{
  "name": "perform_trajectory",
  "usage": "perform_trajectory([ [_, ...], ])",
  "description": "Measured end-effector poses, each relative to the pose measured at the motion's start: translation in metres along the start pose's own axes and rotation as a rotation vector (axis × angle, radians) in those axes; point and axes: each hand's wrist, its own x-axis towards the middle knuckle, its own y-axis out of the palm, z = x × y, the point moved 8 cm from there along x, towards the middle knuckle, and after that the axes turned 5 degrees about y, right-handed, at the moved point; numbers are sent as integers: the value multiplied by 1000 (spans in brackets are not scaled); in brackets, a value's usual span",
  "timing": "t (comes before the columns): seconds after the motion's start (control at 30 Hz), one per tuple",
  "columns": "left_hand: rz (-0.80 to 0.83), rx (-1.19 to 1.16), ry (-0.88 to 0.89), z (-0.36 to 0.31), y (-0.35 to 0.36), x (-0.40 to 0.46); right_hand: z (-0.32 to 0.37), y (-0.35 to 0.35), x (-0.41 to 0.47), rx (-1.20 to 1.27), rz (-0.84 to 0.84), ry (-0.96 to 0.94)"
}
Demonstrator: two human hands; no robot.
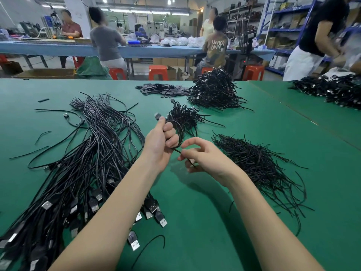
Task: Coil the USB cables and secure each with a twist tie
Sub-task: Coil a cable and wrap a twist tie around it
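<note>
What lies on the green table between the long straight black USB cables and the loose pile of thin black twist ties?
In the head view, mostly bare green table and the person's forearms; further back, both hands.

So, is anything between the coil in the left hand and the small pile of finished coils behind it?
Nothing visible. The coiled cable sits in the left hand, with the finished pile directly behind it. The right hand, nearer the camera, pinches a twist tie.

Head-worn view, facing down, near table [214,222]
</note>
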Motion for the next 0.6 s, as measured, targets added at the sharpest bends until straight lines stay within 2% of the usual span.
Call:
perform_trajectory([
  [0.2,259,180,-171,13,22,-14,16,-22,-1,5,-103,-140],
  [0.3,245,246,-152,14,25,-15,21,-38,-6,-26,-253,-207],
  [0.4,208,219,-114,16,31,-14,19,-45,-5,12,-318,-195],
  [0.47,193,404,18,12,33,-12,18,-47,-5,111,-340,-185],
  [0.53,187,731,168,7,31,-10,17,-47,-4,212,-330,-185],
  [0.6,186,919,224,7,26,-8,19,-48,-3,250,-310,-197],
])
